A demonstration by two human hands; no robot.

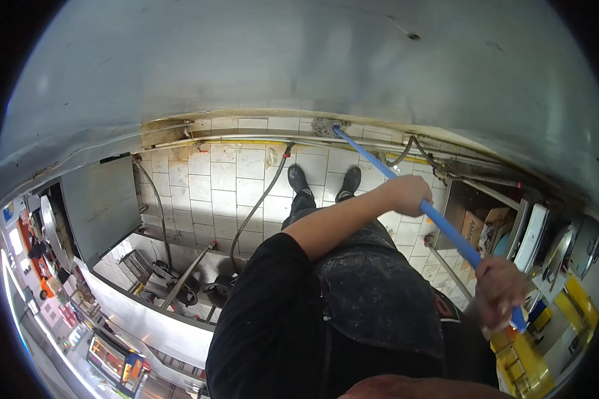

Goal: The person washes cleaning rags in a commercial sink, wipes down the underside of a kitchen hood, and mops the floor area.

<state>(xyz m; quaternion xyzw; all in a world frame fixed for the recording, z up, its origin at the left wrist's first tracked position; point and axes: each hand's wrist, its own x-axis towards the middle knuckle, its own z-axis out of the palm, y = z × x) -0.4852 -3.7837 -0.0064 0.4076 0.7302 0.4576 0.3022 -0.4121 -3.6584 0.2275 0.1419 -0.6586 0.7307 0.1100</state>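
Observation:
Both of my hands grip a mop by its long blue handle (451,230). My left hand (410,194) is closed around the middle of the handle, its forearm crossing in front of my body. Nearer the handle's end, my right hand (501,292) wraps around it, slightly blurred. From there the handle slants up and left to a grey mop head (324,125). The mop head rests against white tiles just below the edge of a large grey metal panel (259,55), beyond the pipes. It is partly hidden by that edge.
A yellow pipe (244,141) and metal pipes run across ahead of my boots (297,178). Hoses (257,207) hang over the tiled floor (222,192). At left stands a metal cabinet (100,204); at right, a shelf holds a cardboard box (471,229). A metal counter (149,319) lies behind left.

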